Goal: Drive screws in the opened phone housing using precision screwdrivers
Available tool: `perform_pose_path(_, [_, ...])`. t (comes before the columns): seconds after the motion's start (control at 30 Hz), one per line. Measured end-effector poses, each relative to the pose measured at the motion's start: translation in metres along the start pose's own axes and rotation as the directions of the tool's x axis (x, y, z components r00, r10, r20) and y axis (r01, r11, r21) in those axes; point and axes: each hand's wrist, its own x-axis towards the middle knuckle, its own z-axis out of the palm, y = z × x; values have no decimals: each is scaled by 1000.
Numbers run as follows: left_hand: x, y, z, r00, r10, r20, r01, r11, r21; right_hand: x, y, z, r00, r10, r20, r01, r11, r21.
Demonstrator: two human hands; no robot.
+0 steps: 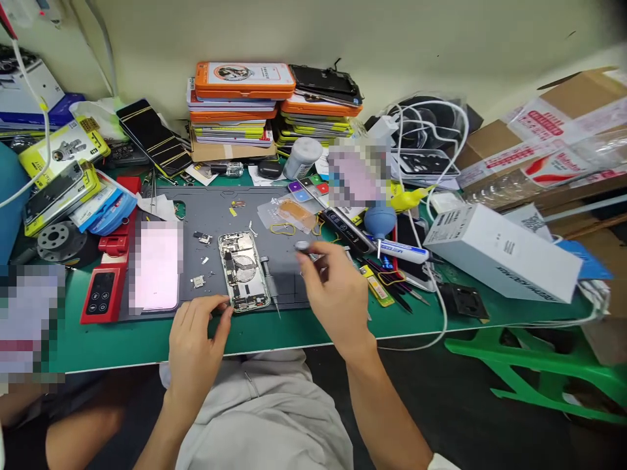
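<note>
An opened phone (243,271) with its insides bare lies on the grey work mat (215,209). My left hand (196,339) rests at the phone's near left corner, thumb and forefinger touching its edge. My right hand (333,290) hovers right of the phone, fingers pinched round a small silver-tipped tool (302,247). A grey screwdriver (269,281) lies on the mat against the phone's right side. Small loose parts (200,238) sit left of the phone.
A red holder (102,294) and a blurred screen lie at the mat's left. Stacked orange phone boxes (242,91) stand at the back. A blue air blower (379,222), pens, white cables and a white box (499,251) crowd the right. A green stool (533,372) stands below.
</note>
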Motion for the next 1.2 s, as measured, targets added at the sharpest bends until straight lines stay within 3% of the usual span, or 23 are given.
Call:
perform_pose_path(0.1, [-1,2,0,999,-22,-41,22,1000,10,-4,-18,13,993,57,-102,-7,901,434])
perform_pose_path(0.2, [-1,3,0,999,-21,-41,23,999,36,-12,-33,32,995,-91,-38,94,775,625])
perform_pose_path(0.33, [-1,4,1,1000,-1,-31,4,998,67,-21,-36,48,958,-285,-28,243,757,607])
perform_pose_path(0.53, [-2,6,3,1000,4,-4,-4,997,80,-24,-31,51,926,-378,-16,321,762,563])
perform_pose_path(1.2, [-3,7,5,1000,22,-14,-20,992,123,-23,-32,51,897,-441,22,368,775,513])
